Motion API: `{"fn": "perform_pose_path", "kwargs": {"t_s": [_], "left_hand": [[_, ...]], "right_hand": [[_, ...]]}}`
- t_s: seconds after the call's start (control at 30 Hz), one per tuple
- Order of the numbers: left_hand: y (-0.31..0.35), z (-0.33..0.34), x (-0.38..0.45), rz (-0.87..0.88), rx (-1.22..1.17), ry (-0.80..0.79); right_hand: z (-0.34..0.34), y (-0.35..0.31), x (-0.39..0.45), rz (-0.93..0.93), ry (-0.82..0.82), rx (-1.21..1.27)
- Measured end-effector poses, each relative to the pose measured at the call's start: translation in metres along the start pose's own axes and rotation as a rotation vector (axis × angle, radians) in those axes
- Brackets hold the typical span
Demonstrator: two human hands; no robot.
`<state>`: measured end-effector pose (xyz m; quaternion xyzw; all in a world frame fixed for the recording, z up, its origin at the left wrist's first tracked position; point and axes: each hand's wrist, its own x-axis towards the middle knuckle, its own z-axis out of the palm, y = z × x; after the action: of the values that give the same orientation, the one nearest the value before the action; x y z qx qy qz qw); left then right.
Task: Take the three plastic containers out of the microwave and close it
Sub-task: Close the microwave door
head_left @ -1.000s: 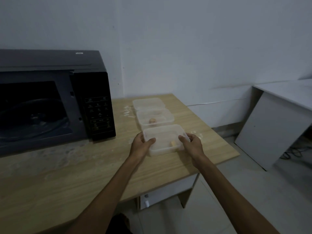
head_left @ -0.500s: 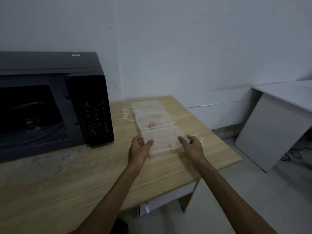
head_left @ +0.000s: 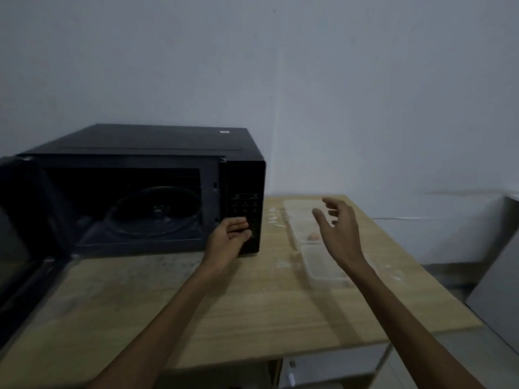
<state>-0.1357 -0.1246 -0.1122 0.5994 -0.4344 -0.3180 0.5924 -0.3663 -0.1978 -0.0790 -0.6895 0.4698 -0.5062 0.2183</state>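
Observation:
The black microwave (head_left: 146, 153) stands on the wooden table (head_left: 224, 299) with its door (head_left: 16, 237) swung open to the left and only the glass turntable (head_left: 154, 211) visible inside. Three clear plastic containers lie in a row to its right: the far container (head_left: 299, 210), the middle container (head_left: 306, 237) with a small pink piece in it, and the near container (head_left: 325, 269). My left hand (head_left: 230, 237) is open in front of the control panel. My right hand (head_left: 337, 228) hovers open above the containers, holding nothing.
A white wall runs behind the table. A grey-white desk panel (head_left: 505, 276) stands at the far right. The table's front edge (head_left: 309, 352) has a white drawer unit below it. Pale smudges mark the tabletop.
Both hands have let go of the near container, which stays on the table. The view has turned left toward the microwave, and my left hand has moved up to the control panel.

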Motion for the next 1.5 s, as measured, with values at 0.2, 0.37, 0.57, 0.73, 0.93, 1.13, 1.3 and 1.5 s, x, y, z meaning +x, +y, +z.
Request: {"fn": "perform_pose_path", "kwargs": {"t_s": [0.2,0.37,0.57,0.73,0.93,1.13,1.3,1.5], "left_hand": [[0.049,-0.095,-0.005,0.105,0.188,0.129],[0.092,-0.170,-0.024,0.152,0.326,0.269],[0.131,-0.263,-0.050,0.120,0.420,0.398],[0.157,-0.327,-0.082,0.066,0.720,0.475],[0.159,-0.369,-0.109,-0.150,0.899,0.349],[0.167,-0.368,-0.118,-0.160,0.942,0.180],[0.167,-0.344,-0.131,-0.122,0.748,0.061],[0.147,-0.285,-0.116,-0.126,0.845,0.126]], "right_hand": [[0.060,-0.098,0.016,-0.404,-0.086,-0.114],[0.101,-0.137,0.038,-0.578,-0.168,-0.343],[0.121,-0.131,0.041,-0.596,-0.212,-0.536],[0.113,-0.129,0.034,-0.644,-0.217,-0.545],[0.111,-0.138,0.029,-0.581,-0.257,-0.536],[0.110,-0.141,0.025,-0.551,-0.266,-0.547],[0.115,-0.143,0.023,-0.528,-0.239,-0.506],[0.117,-0.145,0.020,-0.491,-0.243,-0.434]]}}
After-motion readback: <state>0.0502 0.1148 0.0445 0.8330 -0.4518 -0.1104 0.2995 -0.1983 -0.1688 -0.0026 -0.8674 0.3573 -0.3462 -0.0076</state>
